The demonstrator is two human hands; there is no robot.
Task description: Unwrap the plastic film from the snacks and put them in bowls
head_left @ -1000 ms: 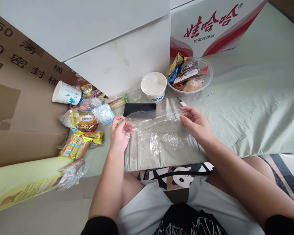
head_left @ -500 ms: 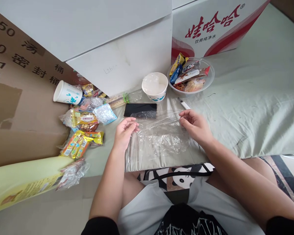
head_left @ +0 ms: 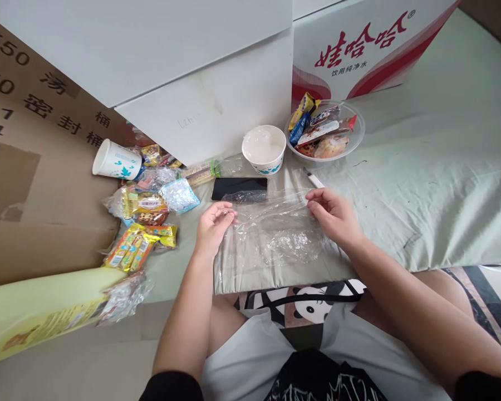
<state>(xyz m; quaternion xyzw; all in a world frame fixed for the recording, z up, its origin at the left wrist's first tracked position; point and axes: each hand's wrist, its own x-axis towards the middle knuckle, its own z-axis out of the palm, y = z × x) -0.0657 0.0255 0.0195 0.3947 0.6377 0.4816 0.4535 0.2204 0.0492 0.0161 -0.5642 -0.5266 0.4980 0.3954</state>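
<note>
A clear plastic bag [head_left: 275, 231] stretches between my hands over the green cloth near the table's front edge. My left hand [head_left: 214, 227] pinches its upper left corner between thumb and fingers. At its upper right corner, my right hand [head_left: 333, 214] grips the film the same way. The bag looks flat, with crinkled shiny creases in its lower part. Just beyond its top edge lies a black phone [head_left: 240, 189], its lower part seen through clear film. A white pen-like stick [head_left: 314, 178] with a dark tip rests behind my right hand.
A paper bowl [head_left: 264, 159] with clear film in it stands behind the phone. Right of it is a clear plastic bowl [head_left: 361, 131] of wrapped snacks. Snack packets [head_left: 136, 248] and a tipped paper cup [head_left: 116, 160] lie at left. White boxes [head_left: 209, 106] stand behind.
Both hands keep their hold on the plastic bag and have hardly moved. The film between them has shifted slightly.
</note>
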